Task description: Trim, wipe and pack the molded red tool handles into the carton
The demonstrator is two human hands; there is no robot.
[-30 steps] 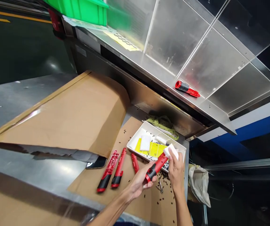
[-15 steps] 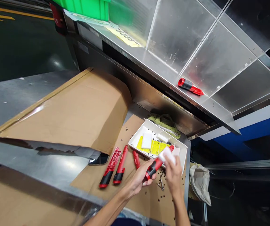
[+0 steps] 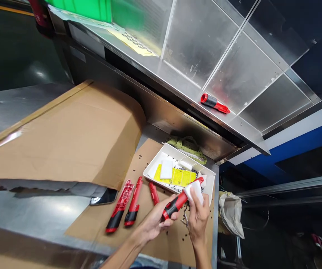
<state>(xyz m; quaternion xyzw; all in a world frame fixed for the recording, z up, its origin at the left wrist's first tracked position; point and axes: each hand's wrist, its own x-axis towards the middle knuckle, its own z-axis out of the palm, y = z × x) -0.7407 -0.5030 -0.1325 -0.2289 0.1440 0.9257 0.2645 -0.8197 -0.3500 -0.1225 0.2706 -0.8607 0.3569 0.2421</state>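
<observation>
My left hand [image 3: 152,224] is shut around the black grip of a red-and-black utility knife [image 3: 174,204]. My right hand [image 3: 198,220] presses a white sponge pad [image 3: 194,192] onto the knife's red end, and the red tip shows beyond the pad. Below my hands, small dark bits lie scattered on a cardboard sheet [image 3: 93,231]. Left of my hands lie an open red knife shell [image 3: 123,200], a red-and-black knife [image 3: 134,203] and a small red part [image 3: 153,193]. A small metal tool [image 3: 185,220] lies partly hidden behind my right hand.
A white tray [image 3: 177,166] holds yellow printed sheets and a white sponge. A similar red knife [image 3: 214,103] lies on a raised steel shelf [image 3: 161,71]. A folded cardboard sheet [image 3: 65,138] overlaps a phone [image 3: 106,197]. A paper bag [image 3: 230,213] stands right.
The white pad has slid along the knife toward the black grip, uncovering the red tip. The whole scene has shifted left in view as my head turned.
</observation>
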